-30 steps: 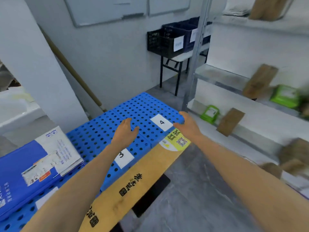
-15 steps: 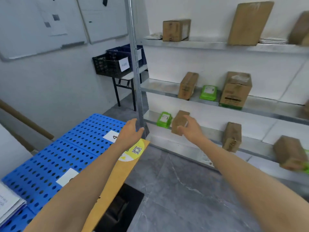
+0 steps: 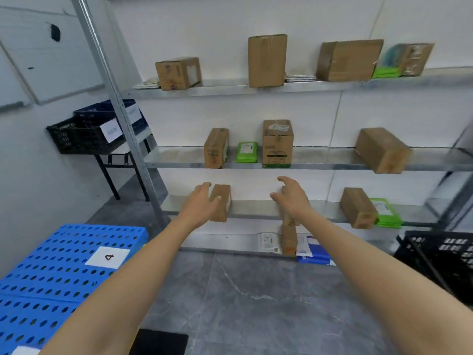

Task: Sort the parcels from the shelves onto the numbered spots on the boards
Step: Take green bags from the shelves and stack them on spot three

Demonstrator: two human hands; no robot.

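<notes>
Both my arms reach toward the metal shelves [image 3: 256, 212]. My left hand [image 3: 202, 202] is open in front of a small brown box [image 3: 222, 201] on the lower shelf, fingers at its left face; contact is unclear. My right hand [image 3: 291, 198] is open, held in front of a tall narrow brown parcel [image 3: 289, 237] that stands against the bottom shelf. Several brown boxes and green parcels [image 3: 247, 152] sit on the upper shelves. The blue perforated board [image 3: 64, 272] lies at the lower left with a white label 4 [image 3: 108, 257].
A shelf upright [image 3: 122, 119] rises left of my left hand. Black crates [image 3: 84, 135] sit on a small table behind it. A black crate [image 3: 440, 260] stands on the floor at right. A blue-white flat parcel [image 3: 313, 252] lies on the bottom shelf. Grey floor spreads below.
My view has swung right from the blue board to the shelves. Both hands have left the long yellow parcel and moved up to the lower shelf boxes.
</notes>
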